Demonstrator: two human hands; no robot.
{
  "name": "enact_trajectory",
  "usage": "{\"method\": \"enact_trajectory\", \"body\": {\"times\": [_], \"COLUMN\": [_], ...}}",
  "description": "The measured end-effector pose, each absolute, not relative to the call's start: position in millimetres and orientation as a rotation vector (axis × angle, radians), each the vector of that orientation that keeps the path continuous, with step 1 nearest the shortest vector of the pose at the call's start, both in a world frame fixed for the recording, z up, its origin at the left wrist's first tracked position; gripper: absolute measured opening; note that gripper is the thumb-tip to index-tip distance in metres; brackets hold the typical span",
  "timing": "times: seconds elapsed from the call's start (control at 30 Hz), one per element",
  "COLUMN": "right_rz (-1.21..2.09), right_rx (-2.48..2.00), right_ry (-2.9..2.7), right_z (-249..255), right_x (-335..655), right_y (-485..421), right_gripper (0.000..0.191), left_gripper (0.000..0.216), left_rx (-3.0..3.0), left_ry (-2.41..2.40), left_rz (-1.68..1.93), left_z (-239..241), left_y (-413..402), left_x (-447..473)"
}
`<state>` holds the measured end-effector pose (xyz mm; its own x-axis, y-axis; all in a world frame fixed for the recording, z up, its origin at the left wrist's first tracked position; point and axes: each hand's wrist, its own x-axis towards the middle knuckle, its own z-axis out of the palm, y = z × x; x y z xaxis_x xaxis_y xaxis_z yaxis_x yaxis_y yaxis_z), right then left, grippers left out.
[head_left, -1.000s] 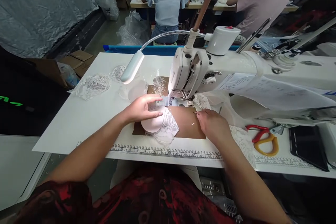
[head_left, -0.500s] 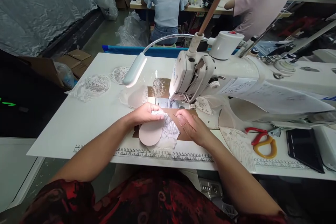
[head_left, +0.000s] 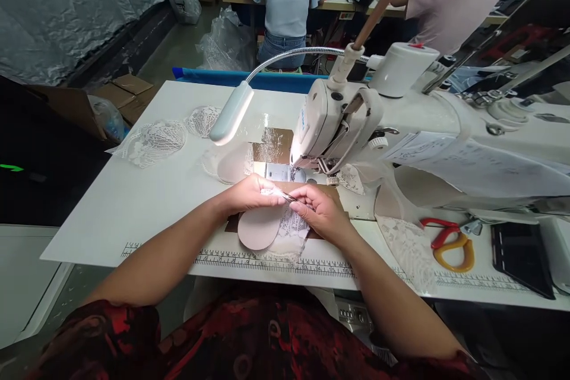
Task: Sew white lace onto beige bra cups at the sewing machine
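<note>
In front of the sewing machine, my left hand is closed with thumb and fingers on a pale bra cup. White lace hangs from the cup toward the ruler strip on the table. My right hand pinches a slim pointed metal tool, its tip at the cup's upper edge by my left fingertips. Whether it is tweezers or snips I cannot make out. Another pale cup with lace lies left of the needle area.
Red-and-yellow-handled scissors and a black phone-like slab lie to the right. Lace pieces rest at left on the white table. A lamp hangs over the work. Two people sit beyond, at another table.
My right hand has come leftward to my left fingertips, and the metal tool now shows at the cup's edge. The view has shifted slightly.
</note>
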<state>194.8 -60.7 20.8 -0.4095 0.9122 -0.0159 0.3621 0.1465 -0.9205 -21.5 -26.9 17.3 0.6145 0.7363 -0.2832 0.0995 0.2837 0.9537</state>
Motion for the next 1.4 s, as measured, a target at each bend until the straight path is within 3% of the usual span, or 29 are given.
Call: {"method": "enact_trajectory", "body": {"times": [0.2,0.53,0.7,0.9,1.03,1.4], "right_rz": [1.198,1.418,1.315,1.254,1.365,1.320], "right_rx": [-1.282,-1.116,-1.135,-1.225,-1.223,-1.365], "right_ry": [-1.825,-1.839,-1.907,-1.821,-1.812,-1.952], "right_z": [22.7,16.1,13.4,11.8,13.9,22.0], "right_x": [189.6,196.0,192.2,190.0,188.7,195.0], "right_y": [-62.9,-56.2,-57.9,-60.3,-60.7,-61.3], "right_gripper": [0.019,0.023,0.020,0.020,0.032,0.016], "left_gripper": [0.028,0.034,0.048,0.033,0.030,0.029], "left_rx": [1.248,1.294,1.384,1.414,1.468,1.640], "left_ry": [0.821,0.764,0.729,0.764,0.726,0.859], "left_rz": [0.456,0.343,0.323,0.328,0.309,0.228], "left_z": [13.6,21.1,25.0,24.5,27.5,41.0], "left_y": [-27.3,-26.5,-26.7,-28.6,-25.7,-18.5], "left_x": [-22.2,-22.1,-18.9,-16.5,-21.1,-47.7]}}
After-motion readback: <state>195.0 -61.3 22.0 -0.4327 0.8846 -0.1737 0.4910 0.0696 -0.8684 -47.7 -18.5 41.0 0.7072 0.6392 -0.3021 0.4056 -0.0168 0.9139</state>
